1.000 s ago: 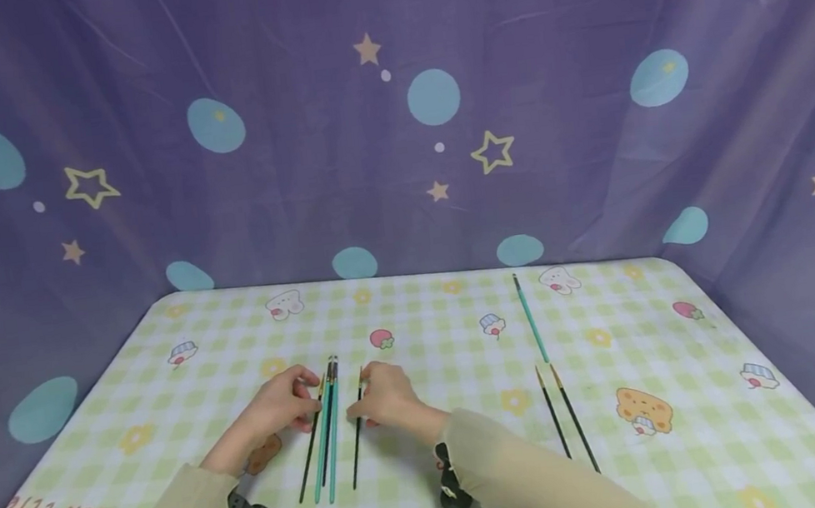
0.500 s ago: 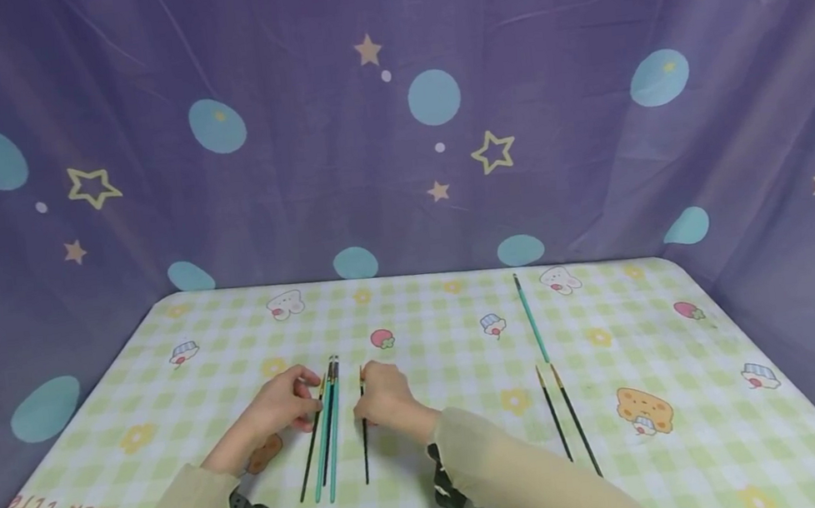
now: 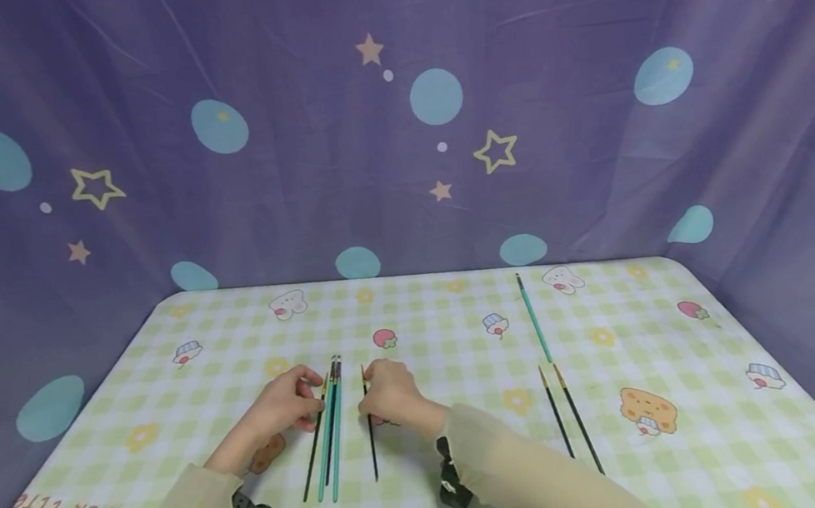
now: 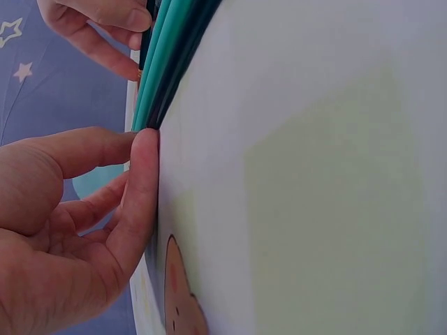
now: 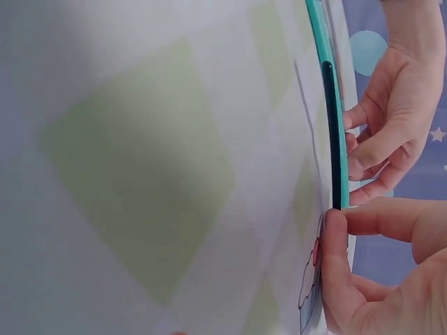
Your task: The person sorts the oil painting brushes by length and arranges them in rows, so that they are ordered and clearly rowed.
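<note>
In the head view several slim paintbrushes lie close together left of the middle of the table, bristles away from me. My left hand (image 3: 281,402) pinches the leftmost one, a black paintbrush (image 3: 314,462), near its ferrule. Right beside that lie two teal paintbrushes (image 3: 338,450) with a dark paintbrush (image 3: 330,454) between them. A short gap to the right, my right hand (image 3: 393,394) pinches another black paintbrush (image 3: 373,455) by its upper part. The right wrist view shows thumb and fingertip (image 5: 336,223) meeting on that dark handle (image 5: 334,139), which hides part of a teal one behind.
On the right of the table lie a teal paintbrush (image 3: 534,319) and, nearer me, two black paintbrushes (image 3: 556,413) (image 3: 580,419) with tan bristles. A checked cloth (image 3: 429,310) covers the table. A purple patterned curtain (image 3: 337,170) hangs behind it.
The black paintbrush in my right hand has turned from slanted to nearly straight, its lower end swinging right. The right hand shifted slightly right with it. The left hand stays in place.
</note>
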Demonstrator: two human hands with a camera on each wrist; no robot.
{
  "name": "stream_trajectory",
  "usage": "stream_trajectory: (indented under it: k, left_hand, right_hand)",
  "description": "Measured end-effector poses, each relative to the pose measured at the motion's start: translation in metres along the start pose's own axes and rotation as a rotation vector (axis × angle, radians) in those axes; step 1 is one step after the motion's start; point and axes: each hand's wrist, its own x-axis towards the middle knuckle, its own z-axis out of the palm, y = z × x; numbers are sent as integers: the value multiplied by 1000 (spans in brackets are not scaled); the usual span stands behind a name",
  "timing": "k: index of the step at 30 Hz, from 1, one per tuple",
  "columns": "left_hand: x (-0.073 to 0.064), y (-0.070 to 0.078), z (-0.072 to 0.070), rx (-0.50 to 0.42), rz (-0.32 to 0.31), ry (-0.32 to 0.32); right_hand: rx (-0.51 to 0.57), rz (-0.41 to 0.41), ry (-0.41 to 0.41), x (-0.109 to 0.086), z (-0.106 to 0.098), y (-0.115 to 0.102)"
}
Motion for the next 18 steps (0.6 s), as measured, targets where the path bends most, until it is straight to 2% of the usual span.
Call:
stream_trajectory:
  k: [4, 11, 18]
  left_hand:
    - [-1, 0, -1, 6, 13, 0]
    - [0, -1, -1, 12, 5, -2]
    - [-1, -2, -1, 4, 7, -8]
  right_hand:
    - [57, 4, 3, 1, -1, 3]
    - [259, 33, -8, -2, 0, 10]
    - [340, 43, -13, -3, -3, 14]
